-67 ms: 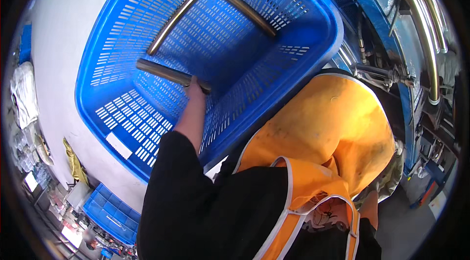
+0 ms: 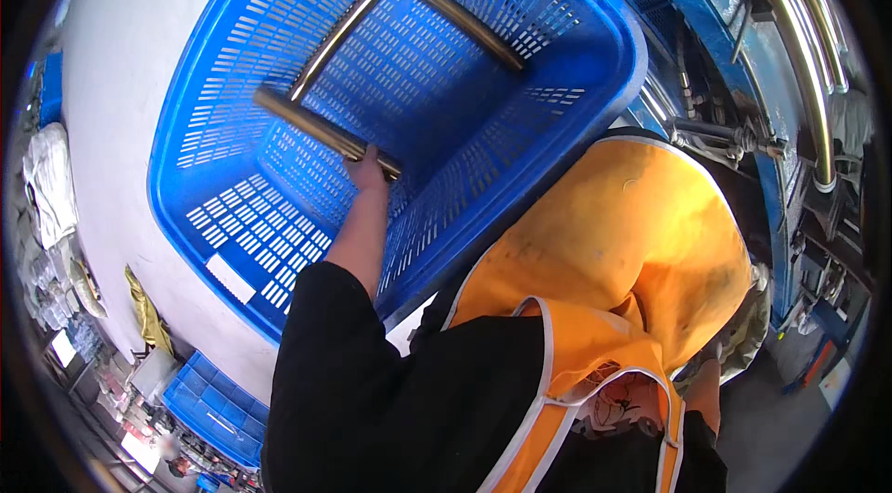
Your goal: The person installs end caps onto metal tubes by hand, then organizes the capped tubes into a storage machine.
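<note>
My left hand [image 2: 369, 169] is reached into a large blue plastic basket [image 2: 167, 205] with slotted walls. Its fingers are closed round the near end of a metal tube [image 2: 316, 126], which slants up to the left. Past it, a second metal tube [image 2: 336, 42] lies in the basket, its lower end passing behind the held one. A third metal tube [image 2: 465, 21] rests apart from these, toward the far right of the basket. My right forearm [image 2: 703, 395] shows beside the orange apron [image 2: 604, 223]; the hand itself is hidden there.
A blue metal frame [image 2: 743, 75] stands at the right, with shiny curved tubes [image 2: 790, 38] beside it. At the lower left sits a blue compartment tray [image 2: 218, 409]. A yellowish cloth [image 2: 144, 307] and pale bundled material [image 2: 48, 186] lie along the left.
The far end of the held tube has swung upward, now crossing the lower end of the second tube. My left hand stays closed at its near end.
</note>
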`<action>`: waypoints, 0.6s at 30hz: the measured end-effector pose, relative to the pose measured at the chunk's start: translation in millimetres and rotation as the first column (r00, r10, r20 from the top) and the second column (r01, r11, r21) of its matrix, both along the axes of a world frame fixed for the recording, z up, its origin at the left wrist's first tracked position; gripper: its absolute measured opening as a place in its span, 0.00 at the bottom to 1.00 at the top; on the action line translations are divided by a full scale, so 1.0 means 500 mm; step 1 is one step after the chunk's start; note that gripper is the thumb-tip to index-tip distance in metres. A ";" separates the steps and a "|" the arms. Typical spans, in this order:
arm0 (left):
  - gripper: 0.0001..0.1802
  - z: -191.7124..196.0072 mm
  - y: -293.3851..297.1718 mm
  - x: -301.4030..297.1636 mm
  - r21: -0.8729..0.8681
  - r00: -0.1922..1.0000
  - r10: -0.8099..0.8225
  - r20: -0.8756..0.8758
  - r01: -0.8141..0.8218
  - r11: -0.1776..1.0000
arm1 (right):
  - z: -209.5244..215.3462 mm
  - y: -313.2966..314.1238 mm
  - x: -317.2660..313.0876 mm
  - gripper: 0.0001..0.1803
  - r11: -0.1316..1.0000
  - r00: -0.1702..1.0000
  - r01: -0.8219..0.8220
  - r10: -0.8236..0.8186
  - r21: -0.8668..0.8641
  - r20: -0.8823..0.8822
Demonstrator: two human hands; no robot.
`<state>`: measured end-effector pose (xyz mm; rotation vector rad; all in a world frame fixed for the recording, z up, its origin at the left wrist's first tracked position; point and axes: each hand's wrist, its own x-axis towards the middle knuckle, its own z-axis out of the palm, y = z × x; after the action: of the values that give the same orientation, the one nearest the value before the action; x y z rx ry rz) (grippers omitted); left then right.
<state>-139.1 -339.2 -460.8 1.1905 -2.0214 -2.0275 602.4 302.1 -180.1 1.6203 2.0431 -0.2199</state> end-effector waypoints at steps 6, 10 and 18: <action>0.35 0.010 -0.051 -0.140 -0.026 0.820 -0.475 0.318 0.509 0.861 | 0.028 0.093 -0.084 0.24 0.999 0.999 0.035 -0.034 0.041 -0.039; 0.33 0.146 0.067 -0.073 0.373 0.766 -0.524 0.372 0.393 0.840 | -0.006 0.073 -0.133 0.25 0.992 0.991 0.108 -0.103 0.058 -0.084; 0.19 0.380 0.161 0.008 0.101 0.745 -0.655 0.123 0.647 0.756 | 0.023 0.080 -0.128 0.22 0.962 0.950 0.053 0.034 0.269 -0.310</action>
<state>-135.0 -258.6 -271.0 0.6933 -2.7810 -2.3150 538.3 342.3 -168.6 1.8598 2.3932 -0.2154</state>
